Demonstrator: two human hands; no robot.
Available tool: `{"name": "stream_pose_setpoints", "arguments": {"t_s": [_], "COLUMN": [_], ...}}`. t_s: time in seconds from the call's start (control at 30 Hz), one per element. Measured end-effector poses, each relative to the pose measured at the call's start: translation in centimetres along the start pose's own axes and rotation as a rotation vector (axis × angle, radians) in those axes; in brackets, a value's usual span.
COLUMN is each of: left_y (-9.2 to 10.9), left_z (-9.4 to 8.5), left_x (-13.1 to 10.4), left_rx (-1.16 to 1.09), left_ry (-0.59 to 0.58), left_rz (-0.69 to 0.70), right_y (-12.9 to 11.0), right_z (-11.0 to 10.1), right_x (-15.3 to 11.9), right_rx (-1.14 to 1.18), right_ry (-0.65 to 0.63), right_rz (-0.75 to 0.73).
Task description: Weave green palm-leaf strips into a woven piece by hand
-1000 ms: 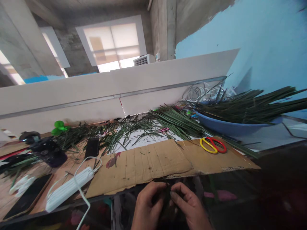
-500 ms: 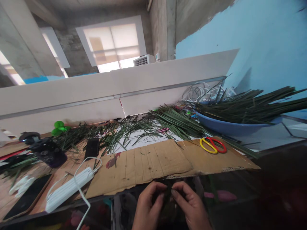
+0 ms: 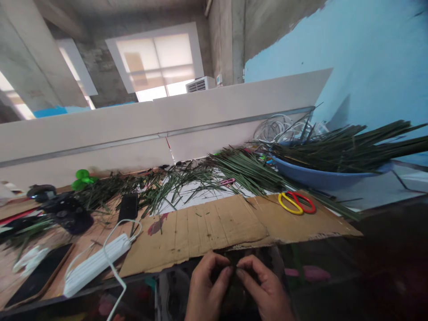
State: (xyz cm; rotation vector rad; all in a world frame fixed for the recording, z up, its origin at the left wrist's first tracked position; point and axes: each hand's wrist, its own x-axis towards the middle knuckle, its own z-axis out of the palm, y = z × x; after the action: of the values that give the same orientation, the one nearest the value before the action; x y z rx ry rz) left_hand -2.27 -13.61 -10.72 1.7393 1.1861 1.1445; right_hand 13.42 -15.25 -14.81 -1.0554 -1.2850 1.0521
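Observation:
My left hand (image 3: 210, 285) is below the cardboard's front edge, thumb and forefinger pinched on something too small and dark to make out. Close to its right, my right hand (image 3: 262, 285) is pinched in the same way, its fingertips a short gap from the left ones. Whatever lies between them blends into the dark background. Beyond both hands the flat brown cardboard (image 3: 207, 227) lies along the table edge. Scissors with yellow and red handles (image 3: 302, 203) rest on its right part.
Green leaf strips (image 3: 247, 169) lie behind the cardboard, with pink-handled scissors (image 3: 228, 181). More leaves fill a blue basin (image 3: 321, 176) at right. At left are a white power strip (image 3: 96, 263), a black phone (image 3: 128, 207), a larger dark device (image 3: 40, 274) and a cable.
Both hands have shifted slightly, and their fingertips have come a little closer together. The objects on the table look unmoved.

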Motion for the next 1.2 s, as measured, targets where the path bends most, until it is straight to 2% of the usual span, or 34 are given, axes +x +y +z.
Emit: {"name": "stream_pose_setpoints", "arguments": {"t_s": [0.2, 0.4, 0.73, 0.93, 1.07, 1.2], "left_y": [0.1, -0.8, -1.3, -2.2, -2.1, -2.1], "left_z": [-0.1, 0.5, 0.9, 1.4, 1.5, 1.5], "left_x": [-0.2, -0.4, -0.6, -0.7, -0.8, -0.9], "left_rx": [0.002, -0.032, -0.05, -0.162, -0.187, -0.171], "left_ry": [0.028, 0.058, 0.075, 0.057, 0.032, 0.035], "left_rz": [0.044, 0.099, 0.023, -0.075, -0.072, -0.064], "right_y": [0.3, -0.2, -0.8, -0.5, 0.1, 0.2], "right_z": [0.0, 0.1, 0.1, 0.2, 0.5, 0.7], "right_x": [0.1, 0.0, 0.1, 0.1, 0.0, 0.1], "right_rx": [-0.07, -0.058, -0.119, 0.052, 0.226, 0.304], "right_ry": [0.028, 0.048, 0.061, 0.05, 0.081, 0.101], "right_rz": [-0.061, -0.078, -0.065, 0.027, 0.109, 0.147]}}
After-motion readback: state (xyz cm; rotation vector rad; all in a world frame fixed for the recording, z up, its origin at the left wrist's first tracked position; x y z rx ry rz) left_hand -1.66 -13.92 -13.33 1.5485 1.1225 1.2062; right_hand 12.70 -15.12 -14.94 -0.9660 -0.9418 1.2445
